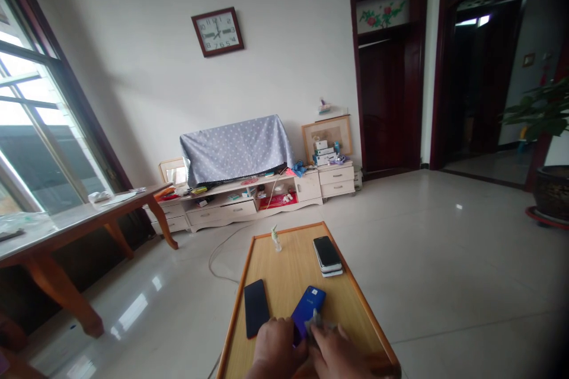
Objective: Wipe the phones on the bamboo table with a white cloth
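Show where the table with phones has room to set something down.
Bare wood lies between the pump bottle and the phone stack, reaching toward the blue phone. The near end is crowded: left hand and right hand at that phone, the dark phone close by.

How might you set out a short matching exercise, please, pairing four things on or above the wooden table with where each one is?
Things:
1. blue phone
2. pump bottle
3. stack of devices
4. grey cloth

Places:
A. near the right edge of the table
B. in the right hand
C. against the left hand
D. standing near the table's far edge

Right pairs: 1-C, 2-D, 3-A, 4-B
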A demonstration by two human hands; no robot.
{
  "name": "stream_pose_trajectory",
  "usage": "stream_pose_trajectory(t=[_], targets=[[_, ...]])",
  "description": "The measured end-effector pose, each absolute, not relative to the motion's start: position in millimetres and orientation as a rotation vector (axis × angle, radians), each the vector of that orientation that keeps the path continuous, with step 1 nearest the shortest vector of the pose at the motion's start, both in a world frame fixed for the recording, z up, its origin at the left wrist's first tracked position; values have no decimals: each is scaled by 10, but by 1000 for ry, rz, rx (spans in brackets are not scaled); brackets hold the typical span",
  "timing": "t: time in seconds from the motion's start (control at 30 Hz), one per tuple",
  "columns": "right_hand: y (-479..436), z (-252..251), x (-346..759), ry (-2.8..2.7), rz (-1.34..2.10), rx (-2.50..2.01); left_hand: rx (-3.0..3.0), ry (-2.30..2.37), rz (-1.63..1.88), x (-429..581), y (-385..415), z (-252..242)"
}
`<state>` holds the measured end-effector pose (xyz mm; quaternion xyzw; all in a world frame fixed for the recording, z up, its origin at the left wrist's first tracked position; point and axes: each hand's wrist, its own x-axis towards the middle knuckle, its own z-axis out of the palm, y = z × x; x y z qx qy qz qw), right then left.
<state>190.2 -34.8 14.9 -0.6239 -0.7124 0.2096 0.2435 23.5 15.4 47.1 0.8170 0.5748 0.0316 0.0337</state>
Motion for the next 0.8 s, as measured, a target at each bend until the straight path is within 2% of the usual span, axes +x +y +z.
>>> stream_pose_trajectory(t=[0.47, 0.67, 0.8], targets=[[-35, 222, 2072, -1645, 405, -1645, 2063, 1697, 636, -40, 380, 346], [73, 181, 2040, -1372, 784, -1546, 1622, 1612, 887, 30, 479, 188], [57, 210, 1913, -1113, 1139, -1431, 1019, 1316, 1133, 195, 483, 87]])
